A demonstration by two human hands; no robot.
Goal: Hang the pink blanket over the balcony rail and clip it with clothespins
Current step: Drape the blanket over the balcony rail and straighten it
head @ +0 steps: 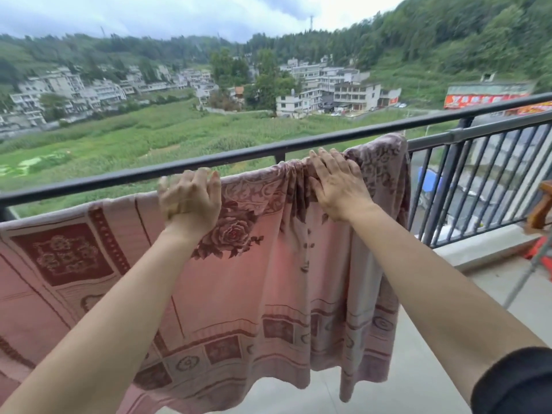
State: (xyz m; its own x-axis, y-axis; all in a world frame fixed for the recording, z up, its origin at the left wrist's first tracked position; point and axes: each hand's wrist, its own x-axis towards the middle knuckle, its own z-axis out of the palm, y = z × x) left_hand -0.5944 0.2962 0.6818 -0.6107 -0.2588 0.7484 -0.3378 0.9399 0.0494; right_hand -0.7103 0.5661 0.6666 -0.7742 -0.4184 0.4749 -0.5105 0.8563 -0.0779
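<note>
**Pink blanket on balcony rail, both hands at top fold**

Writing: the only lettering in view is on a red banner (484, 100) on a building far beyond the balcony rail (239, 156); characters too blurred to read. No label visible on the pink blanket (239, 279).

Orientation: blanket hangs on the near side of the rail, long axis running along it, from the frame's left edge to just short of the dark corner post (451, 186). Its top edge appears to sit on a lower bar hidden under the cloth, below the round top rail. The rose print sits upright just under the top edge. The right-hand part is bunched into vertical folds; the left part lies flatter.

Hands: left hand (191, 198) curled over the top edge, fingers closed around the cloth; motion-blurred, so whether anything is held in it cannot be told. Right hand (337, 183) lies palm-down on the gathered folds, fingers together, pressing rather than pinching.

Hidden or cut off: blanket's left end leaves the frame; the far side of the fold is out of sight. A brown wooden object (540, 207) past the post is cropped and unidentifiable.
</note>
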